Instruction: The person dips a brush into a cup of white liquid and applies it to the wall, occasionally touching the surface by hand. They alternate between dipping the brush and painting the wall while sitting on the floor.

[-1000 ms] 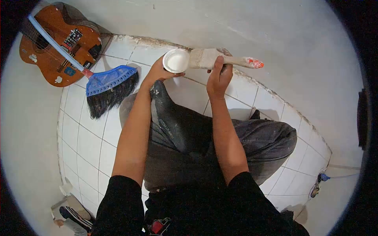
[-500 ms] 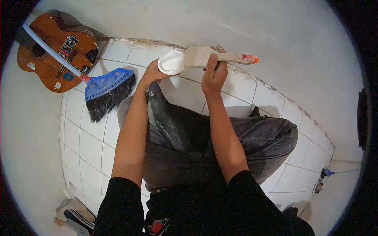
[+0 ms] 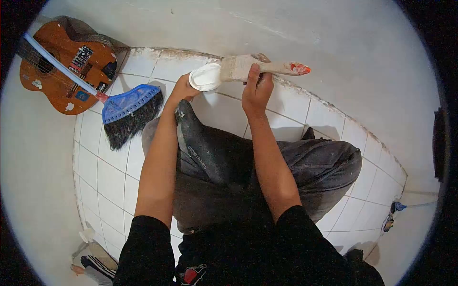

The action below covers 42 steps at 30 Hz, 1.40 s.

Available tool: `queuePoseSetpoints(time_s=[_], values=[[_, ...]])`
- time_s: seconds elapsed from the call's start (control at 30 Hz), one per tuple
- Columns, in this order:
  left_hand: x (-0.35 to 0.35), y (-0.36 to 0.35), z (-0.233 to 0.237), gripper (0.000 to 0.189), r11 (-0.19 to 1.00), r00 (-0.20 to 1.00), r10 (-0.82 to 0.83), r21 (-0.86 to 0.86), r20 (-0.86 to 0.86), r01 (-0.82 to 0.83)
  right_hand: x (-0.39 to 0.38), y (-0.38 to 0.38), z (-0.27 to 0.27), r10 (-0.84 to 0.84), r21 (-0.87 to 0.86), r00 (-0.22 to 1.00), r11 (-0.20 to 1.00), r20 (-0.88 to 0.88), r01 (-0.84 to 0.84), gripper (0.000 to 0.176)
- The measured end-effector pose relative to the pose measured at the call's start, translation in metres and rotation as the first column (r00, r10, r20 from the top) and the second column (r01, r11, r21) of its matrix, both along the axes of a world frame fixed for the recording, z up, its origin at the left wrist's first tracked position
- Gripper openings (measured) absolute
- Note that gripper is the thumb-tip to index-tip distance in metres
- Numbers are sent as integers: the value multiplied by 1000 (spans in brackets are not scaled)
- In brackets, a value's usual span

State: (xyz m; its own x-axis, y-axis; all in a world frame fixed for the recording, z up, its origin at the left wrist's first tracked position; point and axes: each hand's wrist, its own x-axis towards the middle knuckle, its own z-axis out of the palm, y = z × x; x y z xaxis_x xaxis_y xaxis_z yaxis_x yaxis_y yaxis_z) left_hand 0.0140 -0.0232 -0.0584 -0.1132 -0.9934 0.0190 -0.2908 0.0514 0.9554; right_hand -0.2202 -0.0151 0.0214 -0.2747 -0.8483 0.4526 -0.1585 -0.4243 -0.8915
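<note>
Clutter at ten o'clock: a brown wooden guitar (image 3: 57, 71) with stickers, propped against the pale plaster wall (image 3: 286, 28), crossed by the light-blue shaft of a broom with a blue plastic head and black bristles (image 3: 129, 107) resting on the white tiled floor (image 3: 109, 176). At centre, a dark grey paint-flecked shoe (image 3: 200, 148) and a bent knee in grey trousers (image 3: 324, 167), lying under both forearms and masking much of the tiles. Toward four o'clock, a small blue fitting (image 3: 396, 207) low on the wall. Toward seven o'clock, a dark striped sneaker (image 3: 95, 264), cut by the picture's rim.

At twelve o'clock, close to the foot of the wall: left hand (image 3: 183, 90) cupped under a small round white container (image 3: 206, 77), white inside, gripping it from below with its mouth tilted toward the camera. Right hand (image 3: 257, 90) clenched round the handle of a wide wooden paint-crusted brush (image 3: 257, 66) with a red-tipped end, thumb laid along the near side, handle pointing to two o'clock, bristles touching the container's right rim.

Left fingers mostly hidden beneath the container. Bristle tips hard to separate from the white contents. Print on the shoe's side too small to read.
</note>
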Motion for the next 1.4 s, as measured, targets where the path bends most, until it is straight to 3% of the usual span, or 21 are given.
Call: queuePoseSetpoints(time_s=[0.07,0.17,0.23,0.3,0.43,0.63,0.73,0.8,0.87,0.93,1.1,1.27,1.4], values=[[1,0,0,44,1000,998,0,30,-57,2,0,-2,-5,9,3,1000,1000,10,-9,33],[2,-1,6,45,995,999,-5,99,44,0,-1,-2,-6,14,0,1000,1000,1,-14,33],[-13,8,37,58,971,986,55,220,160,-90,-1,0,-1,10,-7,1000,1000,-17,-10,33],[-24,12,50,65,987,995,55,145,83,-67,0,3,6,33,86,998,996,56,-38,33],[-27,6,52,87,999,998,-24,25,-51,25,-3,4,5,66,126,998,990,5,-66,34],[-32,8,59,94,1000,1000,-28,11,-11,28,0,4,6,48,113,997,992,59,-54,33],[-33,9,60,98,997,997,-70,7,-15,70,-2,2,5,11,-5,999,1000,-39,-11,34],[-34,9,62,98,997,997,-74,17,29,74,-4,4,6,31,-95,980,994,-197,-50,33],[-35,9,61,99,997,994,-78,27,72,77,-1,6,8,70,-91,982,992,-178,-87,29],[-36,8,60,100,992,992,-128,-12,5,128,0,8,10,108,-88,981,988,-158,-123,26],[-39,11,61,98,993,993,-119,-23,-20,118,3,10,15,174,-42,920,979,-352,-201,27],[-35,8,53,98,993,994,-111,-34,16,112,8,8,13,259,36,891,964,-374,-265,31],[-36,10,54,100,993,992,-111,41,-67,114,13,7,17,283,55,855,956,-436,-288,36]])
